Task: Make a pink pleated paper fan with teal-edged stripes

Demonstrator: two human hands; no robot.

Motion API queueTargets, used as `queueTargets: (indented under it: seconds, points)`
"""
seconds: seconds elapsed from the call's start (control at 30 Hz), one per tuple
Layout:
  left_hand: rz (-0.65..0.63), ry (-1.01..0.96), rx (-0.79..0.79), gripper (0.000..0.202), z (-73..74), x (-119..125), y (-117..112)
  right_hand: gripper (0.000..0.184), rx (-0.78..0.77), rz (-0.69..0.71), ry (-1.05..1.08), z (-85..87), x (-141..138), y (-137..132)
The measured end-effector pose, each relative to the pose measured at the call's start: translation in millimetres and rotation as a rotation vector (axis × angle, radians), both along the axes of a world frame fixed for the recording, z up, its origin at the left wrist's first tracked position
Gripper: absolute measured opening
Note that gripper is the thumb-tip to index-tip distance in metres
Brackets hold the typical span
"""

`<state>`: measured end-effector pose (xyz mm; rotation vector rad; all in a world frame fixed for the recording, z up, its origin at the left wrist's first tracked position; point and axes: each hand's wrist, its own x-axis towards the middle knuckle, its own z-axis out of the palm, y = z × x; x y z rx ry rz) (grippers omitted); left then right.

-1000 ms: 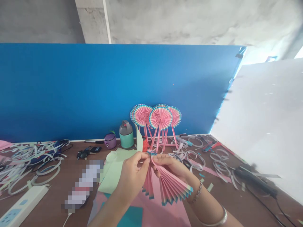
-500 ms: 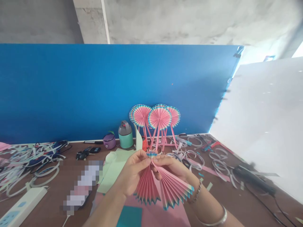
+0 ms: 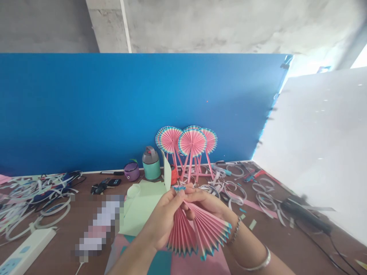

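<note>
Between my two hands is a pleated pink paper fan (image 3: 210, 229) with blue and cream edges, its folds spread downward in two wings. My left hand (image 3: 169, 210) pinches the gathered middle, thumb on top. From the other side, my right hand (image 3: 202, 200) has its fingers closed over the same middle. A small blue-edged tuft of the fan sticks up above my left thumb. Part of the fan's centre is hidden by my fingers. Behind my hands stand several finished round pink fans (image 3: 192, 143) on pink paper legs.
Pale green paper (image 3: 142, 208) lies left of my hands, with pink and teal sheets (image 3: 159, 261) below. Farther back are a teal flask (image 3: 151, 166) and a purple pot (image 3: 131, 171). Coiled paper strips (image 3: 265, 198), a black tool (image 3: 306, 215) and a power strip (image 3: 27, 252) surround the area.
My left thumb has shifted up over the fan's gathered middle, and my right fingers have curled closer behind it. The fan has turned slightly, and the view has drifted a little.
</note>
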<state>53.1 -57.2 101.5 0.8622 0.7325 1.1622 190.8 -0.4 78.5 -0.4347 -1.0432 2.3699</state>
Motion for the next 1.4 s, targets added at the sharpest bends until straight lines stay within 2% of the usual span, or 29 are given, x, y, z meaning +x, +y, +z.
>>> queueTargets:
  seconds: [0.23, 0.33, 0.4, 0.57, 0.67, 0.83, 1.03, 1.4]
  points:
    - [0.003, -0.090, -0.065, 0.047, 3.1, 7.4, -2.3, 0.016, 0.143, -0.036, -0.092, 13.3, 4.5, -5.9]
    - [0.006, -0.103, -0.055, 0.048, 2.6, 9.3, -1.7, 0.016, 0.211, -0.061, -0.127, 16.2, 9.2, -5.6]
    - [0.014, -0.104, -0.063, 0.045, 3.1, 7.1, -0.6, 0.016, 0.238, -0.030, -0.150, 14.8, 12.5, -3.0]
    - [0.124, -0.132, -0.053, 0.027, 11.0, -7.7, 3.3, 0.023, 0.234, 0.045, -0.317, 11.1, 16.3, 2.0]
    - [0.128, -0.169, -0.028, 0.022, 13.4, -13.0, 4.9, 0.029, 0.236, 0.032, -0.297, 10.9, 14.4, 1.3]
    - [0.224, -0.258, 0.013, 0.019, 8.5, -13.6, 6.8, 0.042, 0.256, 0.059, -0.239, 1.6, 12.2, 3.7]
    - [0.219, -0.342, 0.127, 0.018, 7.8, -14.7, 7.9, 0.046, 0.239, 0.057, -0.301, -6.3, 10.0, 5.8]
    - [0.299, -0.424, 0.145, 0.015, 10.3, -13.6, 8.7, 0.033, 0.097, 0.191, -0.272, -9.0, 0.0, 5.3]
